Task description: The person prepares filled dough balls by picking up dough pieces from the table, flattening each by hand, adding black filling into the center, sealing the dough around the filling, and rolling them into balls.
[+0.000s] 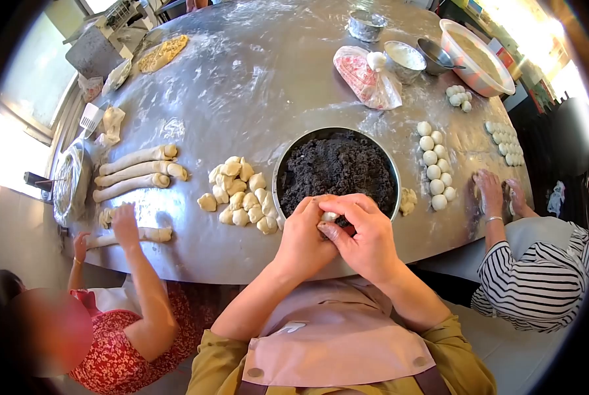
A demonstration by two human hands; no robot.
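Observation:
My left hand (302, 238) and my right hand (367, 242) meet over the near rim of a round metal bowl (276, 176). Cupped between them is a small piece of pale dough (330, 216), mostly covered by my fingers. My right thumb and fingers pinch at its top, while the left fingers curl around its side. Dark crumbly filling (337, 161) fills the bowl. Left of it lies a heap of dough pieces (238, 191); a small dough lump (407, 201) sits against its right side. Beyond that stand rows of smooth round dough balls (432, 158).
At left, a person's hands (126, 227) work near long dough rolls (139, 172). Another person's hands (489, 191) rest on the table's right edge, near flattened balls (505, 141). Farther back are a tied plastic bag (367, 76), metal bowls (405, 56) and a large basin (479, 56).

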